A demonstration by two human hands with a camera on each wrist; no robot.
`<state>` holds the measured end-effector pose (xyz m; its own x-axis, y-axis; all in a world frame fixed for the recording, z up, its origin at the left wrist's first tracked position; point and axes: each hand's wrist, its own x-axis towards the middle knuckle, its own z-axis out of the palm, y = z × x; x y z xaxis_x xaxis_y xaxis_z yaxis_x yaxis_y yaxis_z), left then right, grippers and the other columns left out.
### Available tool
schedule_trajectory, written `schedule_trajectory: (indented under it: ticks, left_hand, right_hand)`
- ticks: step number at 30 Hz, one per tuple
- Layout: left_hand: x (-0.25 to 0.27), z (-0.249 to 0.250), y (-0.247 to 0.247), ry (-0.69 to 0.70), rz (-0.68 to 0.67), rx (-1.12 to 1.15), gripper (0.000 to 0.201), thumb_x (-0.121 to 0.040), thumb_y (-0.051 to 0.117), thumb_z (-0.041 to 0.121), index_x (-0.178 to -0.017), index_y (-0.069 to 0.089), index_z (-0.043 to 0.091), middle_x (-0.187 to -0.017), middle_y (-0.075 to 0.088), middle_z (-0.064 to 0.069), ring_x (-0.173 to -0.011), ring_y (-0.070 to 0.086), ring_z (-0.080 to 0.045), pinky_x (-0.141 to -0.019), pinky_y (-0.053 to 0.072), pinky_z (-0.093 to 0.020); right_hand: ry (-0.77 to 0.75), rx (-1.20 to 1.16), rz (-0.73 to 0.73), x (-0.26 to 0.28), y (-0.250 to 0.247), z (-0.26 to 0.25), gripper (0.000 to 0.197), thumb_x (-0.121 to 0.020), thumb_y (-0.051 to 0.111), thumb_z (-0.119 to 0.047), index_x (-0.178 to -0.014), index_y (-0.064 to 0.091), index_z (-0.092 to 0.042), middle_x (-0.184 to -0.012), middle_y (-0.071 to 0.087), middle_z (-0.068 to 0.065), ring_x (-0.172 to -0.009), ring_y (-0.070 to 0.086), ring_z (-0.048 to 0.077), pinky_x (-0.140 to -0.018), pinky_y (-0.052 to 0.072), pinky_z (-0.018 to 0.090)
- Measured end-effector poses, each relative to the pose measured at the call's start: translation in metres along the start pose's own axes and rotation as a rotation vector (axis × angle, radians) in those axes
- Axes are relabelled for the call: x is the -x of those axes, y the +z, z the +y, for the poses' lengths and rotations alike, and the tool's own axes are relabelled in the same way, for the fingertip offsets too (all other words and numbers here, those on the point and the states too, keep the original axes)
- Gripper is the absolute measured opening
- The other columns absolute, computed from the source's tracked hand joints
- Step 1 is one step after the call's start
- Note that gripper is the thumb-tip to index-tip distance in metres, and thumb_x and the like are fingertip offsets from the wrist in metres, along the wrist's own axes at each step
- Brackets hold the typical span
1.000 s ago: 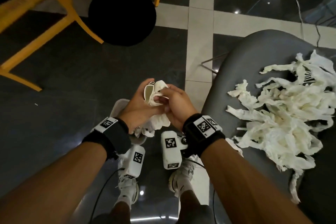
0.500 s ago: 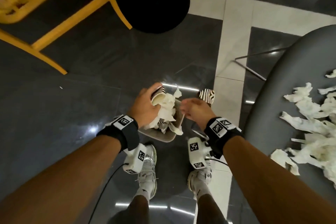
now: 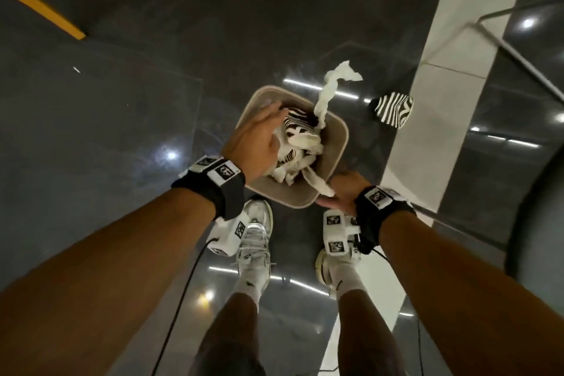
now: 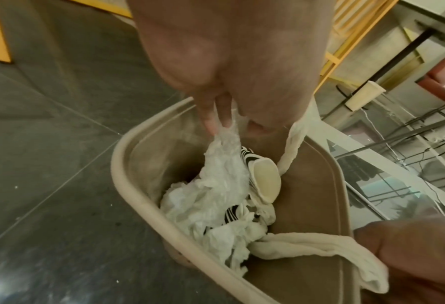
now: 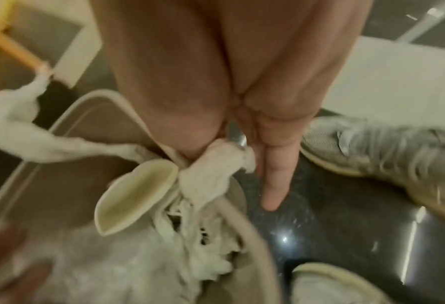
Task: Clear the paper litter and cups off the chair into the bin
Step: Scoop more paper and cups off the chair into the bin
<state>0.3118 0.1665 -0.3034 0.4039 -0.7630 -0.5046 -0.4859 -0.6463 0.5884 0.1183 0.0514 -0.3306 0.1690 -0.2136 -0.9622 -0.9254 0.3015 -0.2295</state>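
The beige bin (image 3: 335,143) stands on the floor before my feet, holding white paper litter (image 3: 300,159) and a zebra-striped cup (image 3: 297,120), whose cream inside shows in the wrist views (image 4: 265,183) (image 5: 138,193). My left hand (image 3: 259,137) hovers over the bin, fingers pointing down, pinching a tuft of tissue (image 4: 224,144) that rises from the pile. My right hand (image 3: 338,192) is at the bin's near right corner, pinching a paper strip (image 5: 216,164) draped over the rim, index finger straight. Another strip (image 3: 331,85) hangs over the far rim. A second striped cup (image 3: 393,110) lies on the floor.
The grey chair's edge (image 3: 537,223) curves at the right, its metal leg (image 3: 518,61) running behind. A yellow furniture leg (image 3: 39,6) crosses the far left. My two shoes (image 3: 254,232) stand just behind the bin. Glossy dark tiles and a pale strip (image 3: 442,101) surround it.
I have bent down over the bin. The cup and paper my left hand held now lie in the bin. My right hand dropped to the bin's near corner.
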Motion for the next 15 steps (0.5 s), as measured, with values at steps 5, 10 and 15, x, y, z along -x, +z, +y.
schedule_trajectory:
  ticks: [5, 10, 15]
  left_hand:
    - [0.003, 0.006, -0.024, -0.026, 0.196, -0.354, 0.057, -0.079, 0.053, 0.000, -0.131, 0.056, 0.024, -0.136, 0.047, -0.003, -0.118, 0.045, -0.028, -0.096, 0.037, -0.036]
    - [-0.001, 0.007, -0.026, -0.348, 0.051, -0.147, 0.079, -0.090, 0.055, -0.001, -0.155, 0.017, 0.025, -0.147, 0.044, -0.015, -0.124, 0.055, -0.039, -0.099, 0.045, -0.054]
    - [0.002, -0.009, -0.021, -0.429, 0.071, -0.115, 0.034, -0.097, 0.055, 0.024, -0.125, 0.044, 0.008, -0.118, 0.066, -0.023, -0.107, 0.063, -0.046, -0.082, 0.048, -0.047]
  right_hand:
    - [0.014, -0.107, 0.331, 0.008, -0.019, -0.012, 0.025, -0.086, 0.061, -0.015, -0.106, 0.074, -0.006, -0.095, 0.070, 0.007, -0.091, 0.066, 0.025, -0.085, 0.057, 0.041]
    - [-0.411, -0.288, 0.424, 0.063, -0.006, -0.060, 0.007, -0.086, 0.064, -0.023, -0.090, 0.069, -0.027, -0.091, 0.073, 0.004, -0.087, 0.071, 0.024, -0.078, 0.060, 0.042]
    - [-0.562, 0.498, 0.011, 0.056, 0.068, -0.075, 0.018, -0.091, 0.060, -0.016, -0.099, 0.074, -0.022, -0.110, 0.070, 0.003, -0.109, 0.066, 0.026, -0.097, 0.052, 0.040]
